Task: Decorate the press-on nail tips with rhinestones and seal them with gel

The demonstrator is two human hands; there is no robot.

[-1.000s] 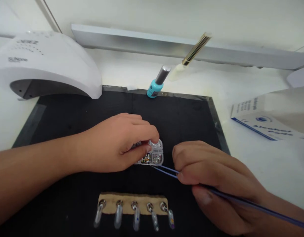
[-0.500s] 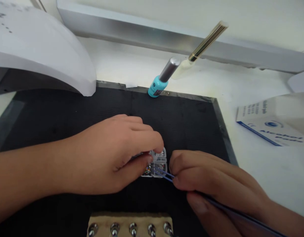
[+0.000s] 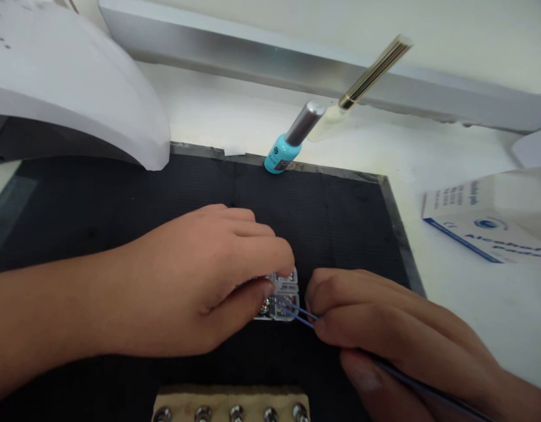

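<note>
A small clear compartment case [image 3: 289, 287] holding glittery rhinestones lies on the black mat [image 3: 208, 181]. My left hand [image 3: 217, 275] is closed over its left part, thumb and fingers gripping it and hiding much of it. From the right, my right hand [image 3: 380, 316] is closed on a pair of bluish tweezers [image 3: 303, 315]. Their two tips are slightly apart and reach into the near right compartment, among the stones there. Whether a stone is between the tips I cannot tell.
A turquoise polish bottle [image 3: 282, 153] stands at the mat's far edge, beside a pale bottle with a gold cap [image 3: 373, 73]. A white nail lamp [image 3: 89, 88] is at left, an alcohol pads box [image 3: 494, 217] at right. Metal pegs on a tan block [image 3: 235, 398] are nearest me.
The view has shifted a little, so the tan block sits lower in it. Both hands keep their grips, and the tweezer tips remain in the same compartment.
</note>
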